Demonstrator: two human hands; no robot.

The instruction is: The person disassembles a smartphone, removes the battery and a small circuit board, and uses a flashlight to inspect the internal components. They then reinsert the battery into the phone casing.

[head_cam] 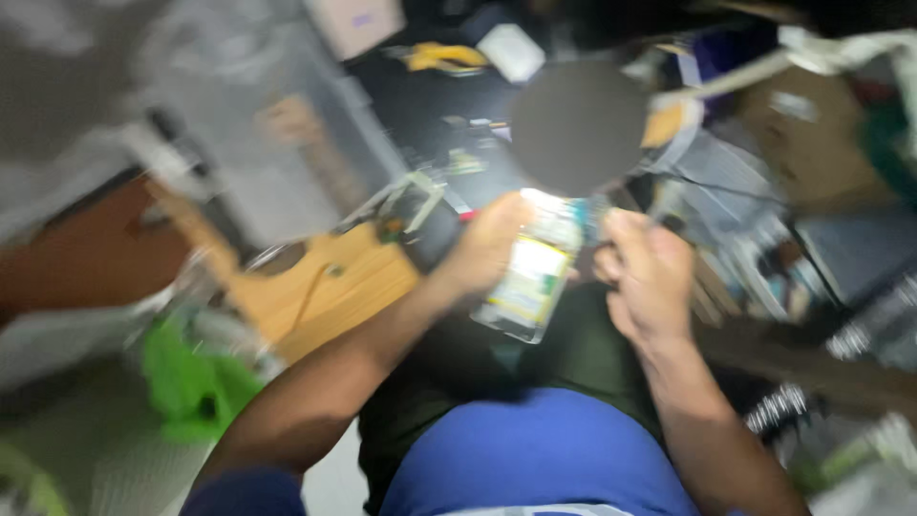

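Head view, blurred, clear bottle (pixel 535 272) with pale label held mid-scene above the lap, left hand (pixel 487 244) grasping its left side, right hand (pixel 645 272) clenched just right of it, wooden board (pixel 330 291) further left, green bag (pixel 191 377) near left.

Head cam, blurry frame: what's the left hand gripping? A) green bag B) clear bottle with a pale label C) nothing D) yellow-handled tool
B: the left hand is wrapped around a clear bottle with a pale label, held over the lap, while the right hand is closed beside the bottle's upper end; blur hides whether it touches it.
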